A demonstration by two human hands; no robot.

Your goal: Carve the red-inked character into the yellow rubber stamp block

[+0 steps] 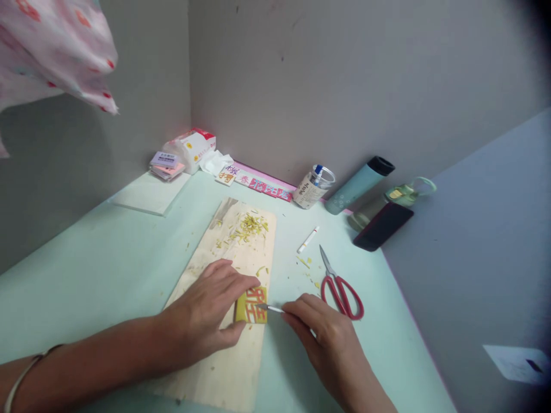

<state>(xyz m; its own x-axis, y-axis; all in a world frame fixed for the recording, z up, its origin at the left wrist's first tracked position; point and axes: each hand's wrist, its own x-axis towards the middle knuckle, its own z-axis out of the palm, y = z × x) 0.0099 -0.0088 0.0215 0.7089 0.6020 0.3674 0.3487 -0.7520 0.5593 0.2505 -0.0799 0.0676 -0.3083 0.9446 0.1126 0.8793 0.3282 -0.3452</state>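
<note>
A yellow rubber carving block (247, 312) with a red character on it lies flat on a wooden board (224, 373). My left hand (202, 312) grips it, thumb at the near edge and fingers at the far edge. In my right hand (322, 327) is a craft knife (275, 310), pinched between thumb and fingers just right of the block. Its blade tip touches or hovers over the red character; I cannot tell which. Yellow shavings (249, 226) are heaped toward the far end of the board, with loose bits nearer the block.
Red-handled scissors (342, 295) and a white marker (308, 240) lie to the right. Along the back stand a jar (310, 192), a teal tumbler (357, 186), a green bottle (402, 195) and a leaning phone (383, 226). Carved blocks (269, 188), tissues (193, 149) and a white slab (150, 195) sit at back left.
</note>
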